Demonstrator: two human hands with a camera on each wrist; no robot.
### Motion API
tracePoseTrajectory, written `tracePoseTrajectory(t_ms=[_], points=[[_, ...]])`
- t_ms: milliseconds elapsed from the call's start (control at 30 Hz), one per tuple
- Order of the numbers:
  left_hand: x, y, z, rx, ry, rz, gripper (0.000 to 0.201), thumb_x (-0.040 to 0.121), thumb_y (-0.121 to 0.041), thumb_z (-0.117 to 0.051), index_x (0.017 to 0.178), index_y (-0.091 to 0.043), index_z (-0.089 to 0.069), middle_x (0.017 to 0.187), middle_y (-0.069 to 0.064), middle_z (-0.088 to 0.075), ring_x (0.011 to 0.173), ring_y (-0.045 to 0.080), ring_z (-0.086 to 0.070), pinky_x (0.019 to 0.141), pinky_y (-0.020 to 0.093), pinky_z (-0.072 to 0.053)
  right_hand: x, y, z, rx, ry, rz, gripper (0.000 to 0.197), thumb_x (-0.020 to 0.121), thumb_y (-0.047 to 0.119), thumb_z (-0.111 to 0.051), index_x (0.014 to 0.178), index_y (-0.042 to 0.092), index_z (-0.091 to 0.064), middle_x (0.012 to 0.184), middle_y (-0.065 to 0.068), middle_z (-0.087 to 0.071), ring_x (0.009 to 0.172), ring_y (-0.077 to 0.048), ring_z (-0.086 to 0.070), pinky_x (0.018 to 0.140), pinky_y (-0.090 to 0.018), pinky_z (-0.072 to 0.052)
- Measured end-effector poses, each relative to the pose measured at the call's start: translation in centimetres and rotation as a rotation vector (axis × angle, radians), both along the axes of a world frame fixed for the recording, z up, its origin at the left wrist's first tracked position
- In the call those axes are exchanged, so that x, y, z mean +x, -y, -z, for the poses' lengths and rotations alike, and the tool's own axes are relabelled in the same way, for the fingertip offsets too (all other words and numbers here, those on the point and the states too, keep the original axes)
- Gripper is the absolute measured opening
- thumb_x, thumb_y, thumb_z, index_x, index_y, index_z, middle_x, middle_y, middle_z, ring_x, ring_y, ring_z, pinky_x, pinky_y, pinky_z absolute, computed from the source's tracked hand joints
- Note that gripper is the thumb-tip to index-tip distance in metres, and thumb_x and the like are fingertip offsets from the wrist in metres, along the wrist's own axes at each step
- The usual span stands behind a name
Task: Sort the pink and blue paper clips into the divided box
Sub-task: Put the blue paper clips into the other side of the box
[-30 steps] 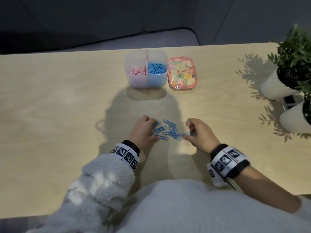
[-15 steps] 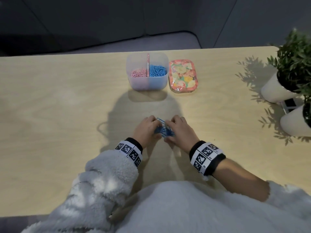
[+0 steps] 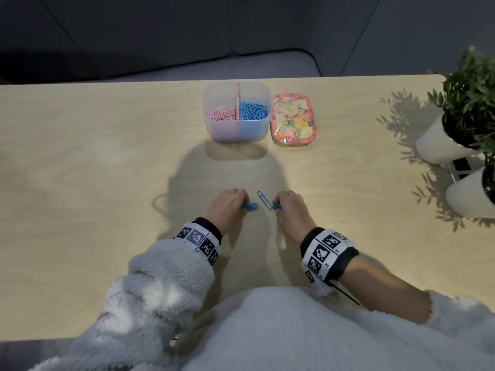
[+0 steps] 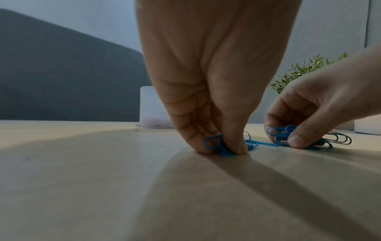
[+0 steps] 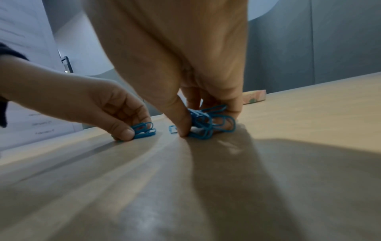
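Both hands down on the wooden table (image 3: 80, 170), each w/ its own bunch of blue paper clips. Half a sec ago the hands were pressed together over one blue heap; now they've pulled apart & the heap is split in two.

Left hand (image 3: 227, 206): thumb & fingertips pinch a small blue bunch (image 4: 221, 146) against the tabletop. Right hand (image 3: 290, 207): thumb & fingers curled round a bigger tangle (image 5: 208, 124), also at table level. Neither bunch looks lifted yet. One stray blue clip (image 3: 263, 200) lies flat btwn the hands, its near end at the right-hand bunch; can't tell if it's caught in it or loose.

Divided box (image 3: 214, 129) sits at the far side, well apart from the hands. Pink clips (image 3: 222, 114) in its left compartment, blue clips (image 3: 253, 111) in the right. Floral lid (image 3: 293, 119) lies just beside the box, on its right. Two potted plants (image 3: 471, 103) at the far-right edge.

No pink clips visible on the table, so pink looks done. Judgement: gather phase over, what's left is blue only — lift both bunches, carry to the right compartment, then get the stray. Risk: tangled clips shedding one on the way.
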State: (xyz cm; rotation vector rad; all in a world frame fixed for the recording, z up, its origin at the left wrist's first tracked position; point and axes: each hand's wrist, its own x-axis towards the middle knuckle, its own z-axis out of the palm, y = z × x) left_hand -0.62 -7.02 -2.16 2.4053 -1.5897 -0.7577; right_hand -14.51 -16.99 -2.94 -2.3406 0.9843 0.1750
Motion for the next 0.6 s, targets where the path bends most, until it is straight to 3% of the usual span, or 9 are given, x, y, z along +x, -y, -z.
tracePoseTrajectory(t_ms=[100, 167, 300, 333, 400, 467, 533, 600], points=[[-0.1, 0.4, 0.0, 0.07, 0.05, 0.037, 0.022, 0.089, -0.008, -0.049, 0.108, 0.0, -0.055, 0.111, 0.019, -0.058, 0.104, 0.033, -0.053, 0.085, 0.038, -0.038, 0.1, -0.4, 0.2, -0.041, -0.029, -0.025, 0.026, 0.082, -0.012, -0.038, 0.101, 0.002, -0.051, 0.108, -0.019, -0.051, 0.101, -0.033, -0.045, 0.083, -0.036, -0.04], [-0.3, 0.5, 0.2, 0.102, 0.109, 0.07, 0.02, 0.091, -0.006, -0.044, 0.109, -0.001, -0.053, 0.113, 0.018, -0.055, 0.105, 0.033, -0.052, 0.087, 0.037, -0.037, 0.3, 0.0, 0.1, -0.019, -0.043, -0.031, 0.022, 0.083, -0.011, -0.038, 0.097, 0.0, -0.05, 0.104, -0.02, -0.054, 0.097, -0.035, -0.049, 0.076, -0.036, -0.039], [-0.6, 0.5, 0.2, 0.114, 0.187, 0.115, 0.02, 0.093, -0.004, -0.039, 0.111, -0.003, -0.049, 0.116, 0.015, -0.052, 0.107, 0.031, -0.05, 0.088, 0.035, -0.037, 2.7, 3.5, -2.6, 0.206, 0.066, 0.107, 0.01, 0.086, 0.0, -0.048, 0.091, -0.004, -0.056, 0.091, -0.011, -0.055, 0.085, -0.022, -0.051, 0.067, -0.021, -0.031], [-0.7, 0.5, 0.1, 0.119, 0.195, 0.123, 0.021, 0.093, -0.004, -0.039, 0.112, -0.003, -0.048, 0.116, 0.015, -0.053, 0.107, 0.031, -0.05, 0.088, 0.034, -0.037, 3.9, 4.7, -3.8, 0.26, 0.118, 0.143, 0.006, 0.086, 0.002, -0.051, 0.084, 0.0, -0.056, 0.086, -0.008, -0.054, 0.081, -0.019, -0.05, 0.063, -0.019, -0.034], [-0.7, 0.4, 0.0, 0.121, 0.203, 0.137, 0.021, 0.093, -0.003, -0.037, 0.112, -0.003, -0.047, 0.115, 0.015, -0.055, 0.106, 0.03, -0.05, 0.088, 0.034, -0.036, 6.7, 7.1, -6.4, 0.317, 0.209, 0.21, 0.018, 0.087, 0.003, -0.055, 0.072, 0.012, -0.05, 0.072, -0.004, -0.052, 0.063, -0.015, -0.048, 0.043, -0.014, -0.038], [-0.7, 0.3, -0.1, 0.121, 0.202, 0.138, 0.021, 0.094, -0.003, -0.036, 0.112, -0.004, -0.047, 0.114, 0.015, -0.056, 0.104, 0.03, -0.05, 0.088, 0.034, -0.036, 9.9, 9.2, -8.3, 0.273, 0.352, 0.285, 0.015, 0.085, 0.003, -0.058, 0.073, 0.01, -0.053, 0.068, -0.004, -0.052, 0.055, -0.01, -0.044, 0.035, -0.007, -0.033], [-0.7, 0.2, -0.2, 0.132, 0.21, 0.159, 0.022, 0.095, -0.005, -0.035, 0.113, -0.004, -0.047, 0.115, 0.014, -0.055, 0.104, 0.029, -0.05, 0.088, 0.033, -0.034, 12.9, 11.1, -9.4, 0.226, 0.44, 0.35, 0.006, 0.082, 0.002, -0.062, 0.088, 0.002, -0.064, 0.078, -0.007, -0.057, 0.059, -0.01, -0.049, 0.047, -0.009, -0.041], [-0.7, 0.0, -0.2, 0.143, 0.213, 0.184, 0.023, 0.096, -0.007, -0.035, 0.115, -0.004, -0.048, 0.116, 0.014, -0.054, 0.105, 0.029, -0.05, 0.088, 0.032, -0.031, 15.3, 12.3, -9.8, 0.269, 0.449, 0.381, 0.01, 0.082, 0.004, -0.064, 0.091, 0.002, -0.065, 0.084, -0.009, -0.059, 0.072, -0.019, -0.056, 0.063, -0.023, -0.049]])
